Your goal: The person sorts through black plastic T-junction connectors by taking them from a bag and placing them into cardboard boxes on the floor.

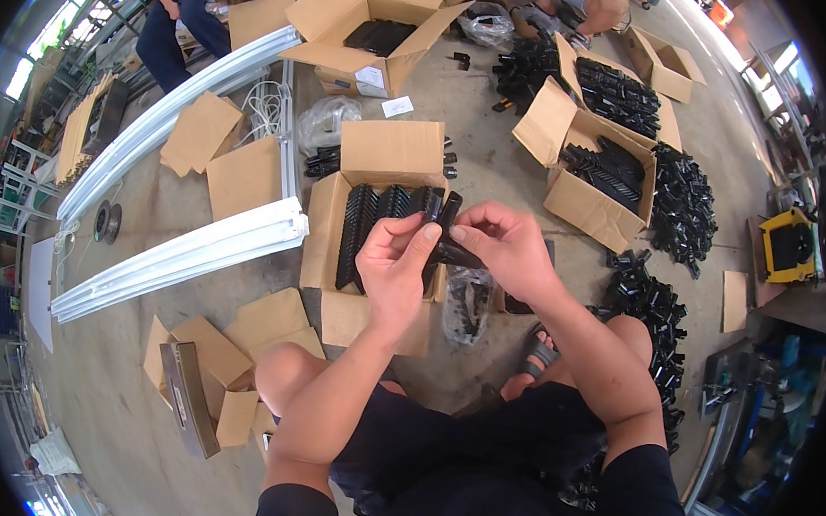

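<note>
Head view. Left hand closed, thumb and fingers pinching small glossy black parts; right hand grips at the same parts from the other side, thumb and fingertips drawn in. Exact count of pieces between the fingers hard to tell. Both hands meet above the near-right corner of an open carton, held parts over its edge in this view. Inside the carton: black pieces stacked in neat slanting rows.

Just beside the carton's near-right corner, on the floor, a clear plastic bag with dark contents. To the right, a second open carton, partly filled with similar black parts; along its right side, a loose heap of them. Left: long white metal channels and cardboard sheets. Beyond, a larger open box. Two other people partly visible at upper left and upper right.
</note>
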`<state>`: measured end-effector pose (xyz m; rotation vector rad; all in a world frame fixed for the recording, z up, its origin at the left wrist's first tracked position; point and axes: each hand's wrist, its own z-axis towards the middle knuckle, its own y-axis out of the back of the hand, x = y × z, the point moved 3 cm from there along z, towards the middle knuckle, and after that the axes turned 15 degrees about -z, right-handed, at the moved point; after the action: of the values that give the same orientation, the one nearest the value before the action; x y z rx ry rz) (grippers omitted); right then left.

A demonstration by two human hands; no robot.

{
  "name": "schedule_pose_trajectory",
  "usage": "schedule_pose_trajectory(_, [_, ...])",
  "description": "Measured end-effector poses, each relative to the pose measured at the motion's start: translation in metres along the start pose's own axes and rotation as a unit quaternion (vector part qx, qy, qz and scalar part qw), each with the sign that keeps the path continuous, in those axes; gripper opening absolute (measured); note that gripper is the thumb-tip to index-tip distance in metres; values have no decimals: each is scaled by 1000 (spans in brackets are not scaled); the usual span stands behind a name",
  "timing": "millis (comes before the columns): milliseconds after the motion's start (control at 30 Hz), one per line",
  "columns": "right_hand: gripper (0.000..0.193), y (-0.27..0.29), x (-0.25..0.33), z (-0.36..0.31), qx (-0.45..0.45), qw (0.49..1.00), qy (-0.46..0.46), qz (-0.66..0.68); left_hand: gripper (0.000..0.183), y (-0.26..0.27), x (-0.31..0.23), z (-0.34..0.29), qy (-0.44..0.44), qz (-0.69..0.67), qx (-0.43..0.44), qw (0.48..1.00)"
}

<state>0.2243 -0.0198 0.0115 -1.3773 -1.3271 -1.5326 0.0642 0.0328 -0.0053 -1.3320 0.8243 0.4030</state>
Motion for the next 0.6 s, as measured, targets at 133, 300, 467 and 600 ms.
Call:
schedule_pose_trajectory(133, [11, -3, -3, 3, 21, 998, -26, 51, 16, 3, 0, -1, -6, 1, -9, 1000])
schedule_pose_trajectory(300, [11, -6, -1, 1, 20, 998, -23, 56, 17, 2, -1, 1, -10, -3, 0, 1000])
schedule_pose_trajectory(467, [12, -6, 5, -2, -33, 997, 59, -33, 17, 2, 0, 1, -9, -4, -7, 1000])
schedule_pose_trajectory(600, [11, -2, 12, -5, -65, 982, 115, -136, 17, 0, 1, 1, -5, 2, -2, 1000])
